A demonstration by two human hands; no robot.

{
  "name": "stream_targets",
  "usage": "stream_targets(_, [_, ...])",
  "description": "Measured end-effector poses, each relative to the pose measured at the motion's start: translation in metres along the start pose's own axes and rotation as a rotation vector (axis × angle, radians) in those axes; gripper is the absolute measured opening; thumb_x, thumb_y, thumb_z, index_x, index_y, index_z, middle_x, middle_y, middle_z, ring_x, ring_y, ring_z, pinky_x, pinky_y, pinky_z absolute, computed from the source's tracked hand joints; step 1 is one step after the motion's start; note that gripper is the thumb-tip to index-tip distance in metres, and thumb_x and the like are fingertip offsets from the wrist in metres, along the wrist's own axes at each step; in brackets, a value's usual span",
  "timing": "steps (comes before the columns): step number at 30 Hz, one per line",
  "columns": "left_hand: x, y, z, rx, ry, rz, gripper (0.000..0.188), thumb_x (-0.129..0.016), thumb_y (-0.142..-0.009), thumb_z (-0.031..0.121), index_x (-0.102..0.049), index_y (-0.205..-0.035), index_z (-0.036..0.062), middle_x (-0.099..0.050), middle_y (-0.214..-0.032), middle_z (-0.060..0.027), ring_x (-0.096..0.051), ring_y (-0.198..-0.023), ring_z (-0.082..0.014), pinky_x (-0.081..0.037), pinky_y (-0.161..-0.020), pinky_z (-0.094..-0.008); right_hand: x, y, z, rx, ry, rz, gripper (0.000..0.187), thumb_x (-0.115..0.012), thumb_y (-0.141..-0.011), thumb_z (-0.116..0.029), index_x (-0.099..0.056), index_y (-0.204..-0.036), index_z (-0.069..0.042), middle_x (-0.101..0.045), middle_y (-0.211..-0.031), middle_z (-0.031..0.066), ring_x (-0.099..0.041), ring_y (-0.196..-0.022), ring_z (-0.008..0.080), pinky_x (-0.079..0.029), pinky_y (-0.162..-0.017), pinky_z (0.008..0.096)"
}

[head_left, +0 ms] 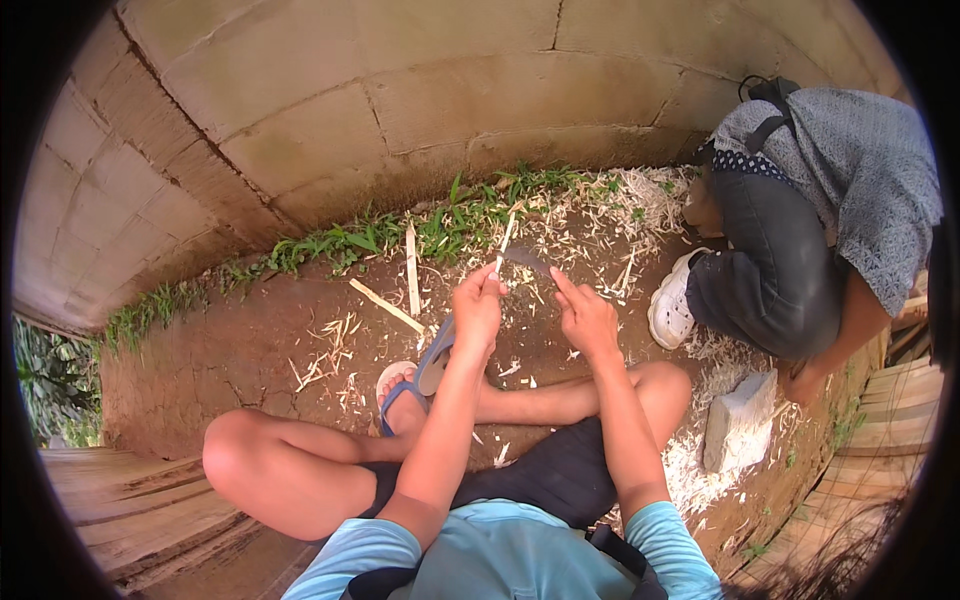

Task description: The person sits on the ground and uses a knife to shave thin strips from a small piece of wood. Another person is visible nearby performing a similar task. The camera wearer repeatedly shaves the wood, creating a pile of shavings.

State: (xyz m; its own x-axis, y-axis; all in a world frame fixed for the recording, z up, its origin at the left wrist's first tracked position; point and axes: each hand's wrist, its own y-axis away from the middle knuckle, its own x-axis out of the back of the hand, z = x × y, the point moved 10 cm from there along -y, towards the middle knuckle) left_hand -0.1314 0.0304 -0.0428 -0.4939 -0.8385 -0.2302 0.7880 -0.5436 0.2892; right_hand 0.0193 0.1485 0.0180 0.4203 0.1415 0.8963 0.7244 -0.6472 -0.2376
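In front of my crossed legs, my left hand [478, 306] is closed around a thin pale wooden stick [507, 236] that points up and away from me. My right hand [588, 320] is closed on a knife; its handle is mostly hidden in my fingers. The dark, curved knife blade [527, 260] reaches left to the stick and meets or crosses it just above my left fingers. Whether the edge is biting into the wood cannot be made out.
Two pale wooden strips [388, 306] lie on the soil beyond my sandals [432, 362]. Wood shavings [650, 215] are scattered around. A block wall [420, 110] rises ahead. On my right another person [780, 260] bends down near a whitish block [740, 424].
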Motion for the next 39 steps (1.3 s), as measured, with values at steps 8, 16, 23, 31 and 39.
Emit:
stream_targets(8, [-0.01,0.004,-0.005,0.224,0.152,-0.162,0.02,-0.045,-0.097,0.016,-0.057,-0.1,0.001,-0.044,-0.065,0.0043,-0.028,-0.04,-0.0014,-0.018,-0.034,-0.0203,-0.081,0.046,-0.006,-0.546,-1.039,-0.661,0.044,-0.05,-0.095,-0.023,-0.046,-0.138,-0.026,-0.061,-0.082,0.0144,-0.061,-0.065,0.0338,-0.05,-0.057,0.0423])
stream_targets(16, [-0.004,-0.003,-0.011,0.186,0.004,-0.102,0.015,-0.042,-0.097,0.019,-0.051,-0.089,0.0093,-0.041,-0.063,0.0052,-0.025,-0.04,-0.0024,-0.016,-0.035,-0.0203,-0.018,0.012,-0.027,-0.01,-0.013,-0.049,0.042,-0.054,-0.092,-0.02,-0.052,-0.133,-0.024,-0.059,-0.076,0.0132,-0.06,-0.064,0.0346,-0.05,-0.06,0.0453])
stream_targets(23, [-0.078,0.061,-0.021,0.403,0.228,-0.402,0.019,-0.04,-0.1,0.022,-0.046,-0.085,0.0111,-0.038,-0.062,0.0065,-0.025,-0.041,-0.0019,-0.016,-0.034,-0.02,-0.001,-0.006,0.108,-0.575,0.026,0.097,0.042,-0.046,-0.095,-0.023,-0.046,-0.137,-0.022,-0.065,-0.091,0.0189,-0.064,-0.078,0.0388,-0.05,-0.07,0.0502])
stream_targets(31, [-0.029,0.016,-0.011,0.238,0.245,-0.139,0.015,-0.041,-0.1,0.02,-0.049,-0.091,0.0097,-0.04,-0.062,0.005,-0.027,-0.04,-0.0013,-0.017,-0.033,-0.0196,0.012,0.021,-0.005,-0.043,-0.129,-0.117,0.038,-0.052,-0.092,-0.021,-0.056,-0.13,-0.027,-0.064,-0.084,0.0102,-0.064,-0.072,0.0322,-0.052,-0.066,0.041])
stream_targets(39, [-0.028,0.017,0.002,0.11,0.14,-0.168,0.019,-0.038,-0.102,0.022,-0.046,-0.088,0.011,-0.036,-0.058,0.0072,-0.024,-0.04,-0.0008,-0.015,-0.034,-0.0194,0.012,0.013,-0.025,0.103,-0.106,0.102,0.043,-0.058,-0.087,-0.021,-0.056,-0.128,-0.035,-0.054,-0.07,0.0057,-0.059,-0.054,0.0294,-0.049,-0.048,0.0417])
